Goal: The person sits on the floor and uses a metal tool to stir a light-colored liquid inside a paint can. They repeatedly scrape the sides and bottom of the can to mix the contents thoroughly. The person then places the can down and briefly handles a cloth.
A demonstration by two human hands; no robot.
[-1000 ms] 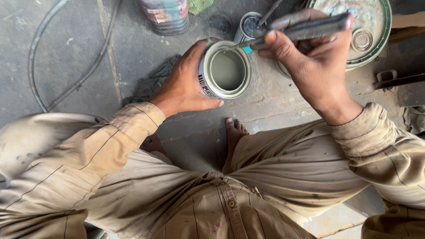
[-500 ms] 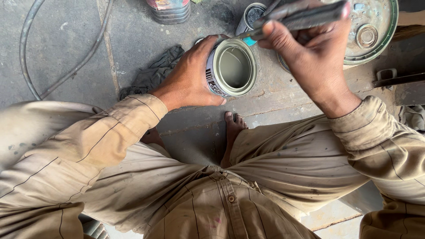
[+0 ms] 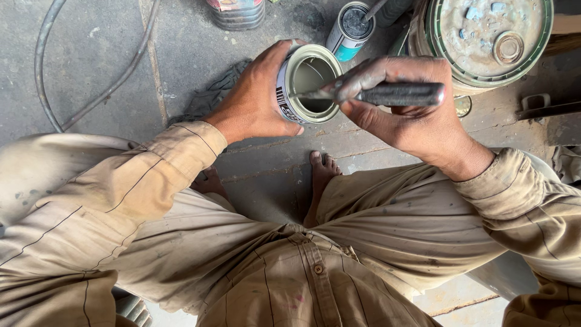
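My left hand (image 3: 257,100) wraps around the side of a small open tin can (image 3: 308,82), holding it above the floor with its mouth facing up at me; pale paint shows inside. My right hand (image 3: 411,118) grips a dark-handled tool (image 3: 396,94) held sideways, its metal tip reaching into the can's mouth. Both hands are smeared with grey paint. My knees and beige clothes fill the lower half of the view.
A large lidded bucket (image 3: 490,39) stands at the top right, with a slim spray can (image 3: 350,30) beside it. A dark rag (image 3: 209,100) lies under my left hand. A hose (image 3: 91,100) curves across the concrete floor on the left. A ribbed container (image 3: 237,12) stands at the top edge.
My right hand has turned the tool and lowered it, so its tip now dips into the can. The left hand keeps its hold on the can.
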